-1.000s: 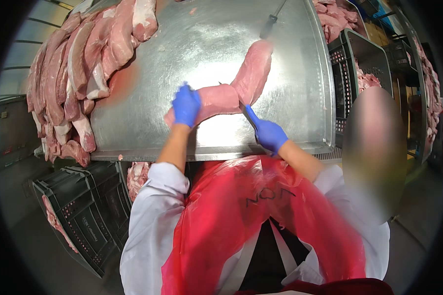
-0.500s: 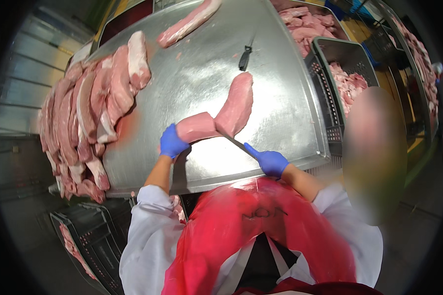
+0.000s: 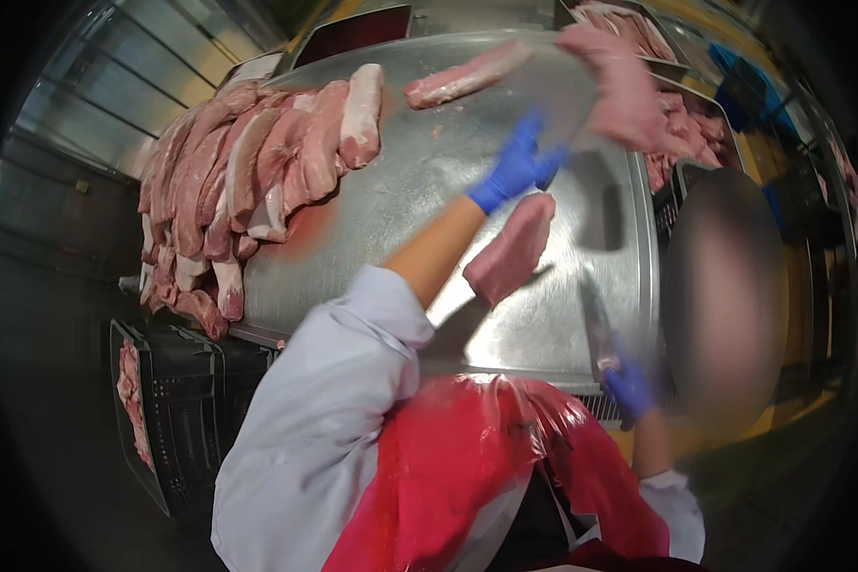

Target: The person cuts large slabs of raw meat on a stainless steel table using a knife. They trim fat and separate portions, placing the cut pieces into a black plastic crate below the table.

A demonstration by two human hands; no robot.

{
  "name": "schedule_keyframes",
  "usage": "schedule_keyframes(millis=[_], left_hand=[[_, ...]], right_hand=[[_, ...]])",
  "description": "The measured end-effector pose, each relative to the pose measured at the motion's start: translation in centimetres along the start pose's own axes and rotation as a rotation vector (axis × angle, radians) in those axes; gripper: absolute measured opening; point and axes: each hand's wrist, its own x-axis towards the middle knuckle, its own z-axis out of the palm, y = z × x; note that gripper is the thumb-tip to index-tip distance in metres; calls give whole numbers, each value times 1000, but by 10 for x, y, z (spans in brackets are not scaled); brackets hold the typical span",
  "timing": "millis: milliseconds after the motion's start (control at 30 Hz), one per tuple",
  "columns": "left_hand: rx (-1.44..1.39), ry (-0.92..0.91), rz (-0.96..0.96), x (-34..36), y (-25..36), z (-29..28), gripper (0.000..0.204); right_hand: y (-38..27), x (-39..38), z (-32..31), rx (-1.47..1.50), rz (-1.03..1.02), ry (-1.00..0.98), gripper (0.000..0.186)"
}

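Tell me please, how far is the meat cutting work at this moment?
Looks done: one cut piece of meat lies on the steel table. In hand: the left hand is stretched out toward a blurred slab of meat in the air above the crate; whether it grips it is unclear. The right hand holds the knife off the meat. Left: the stacked pile of cuts and another strip.
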Motion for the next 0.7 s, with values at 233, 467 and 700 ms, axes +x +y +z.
schedule_keyframes(millis=[233, 467, 700], left_hand=[[1007, -280, -659, -141, -107, 74, 90], [-444, -57, -902, -147, -188, -34, 77], [-627, -132, -250, 112, -55, -3, 62]], right_hand=[[13, 11, 13, 411, -34, 415, 89], [-13, 49, 35, 353, -28, 209, 88], [-73, 148, 78, 453, -73, -37, 86]])
